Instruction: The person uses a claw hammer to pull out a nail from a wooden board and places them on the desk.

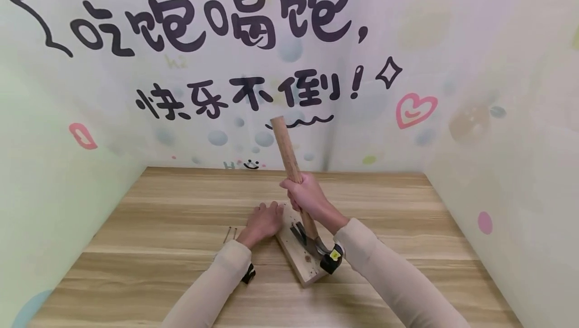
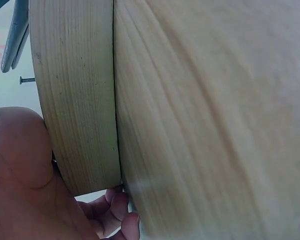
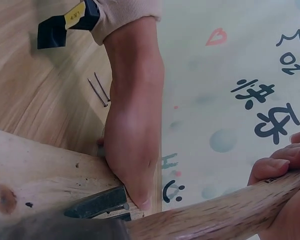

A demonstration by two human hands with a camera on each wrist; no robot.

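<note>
My right hand (image 1: 312, 197) grips the wooden handle of a claw hammer (image 1: 286, 147), its handle pointing up and away and its metal head low over a wooden board (image 1: 293, 252). A nail (image 2: 27, 80) stands up from the board in the left wrist view, with the prongs of the hammer's claw (image 2: 15, 42) beside it. In the right wrist view the nail's head shows between the claw's prongs (image 3: 97, 202). My left hand (image 1: 264, 221) holds the board's far end, thumb on top and fingers curled at the end face (image 2: 110, 210).
Two loose nails (image 1: 230, 234) lie on the wood-grain table (image 1: 172, 207) left of my left hand. A black wrist camera (image 1: 332, 261) sits under my right wrist, close to the board. Behind the table rises a white wall (image 1: 362, 137) with black lettering; side walls flank it.
</note>
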